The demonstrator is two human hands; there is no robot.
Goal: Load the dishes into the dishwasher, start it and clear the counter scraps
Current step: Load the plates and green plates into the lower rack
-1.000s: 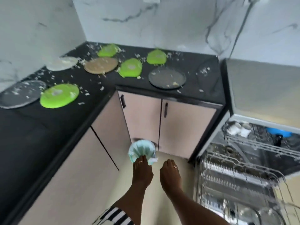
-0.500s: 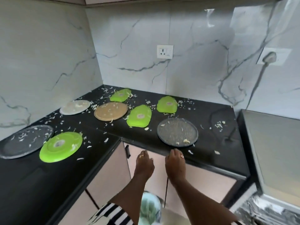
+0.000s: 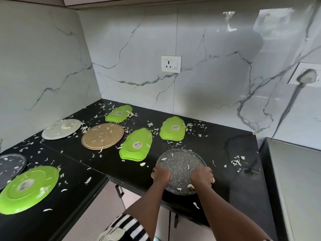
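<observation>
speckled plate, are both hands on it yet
Touching. The head view shows the left hand on the speckled plate's left rim and the right hand over its right rim, with no gap at either.

Left edge cuts off the dark speckled plate [image 3: 10, 166].

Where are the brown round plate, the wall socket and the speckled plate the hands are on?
brown round plate [image 3: 102, 136], head view, its middle.
wall socket [image 3: 171, 64], head view, its faceplate.
speckled plate [image 3: 180, 162], head view, its bare middle.
</observation>
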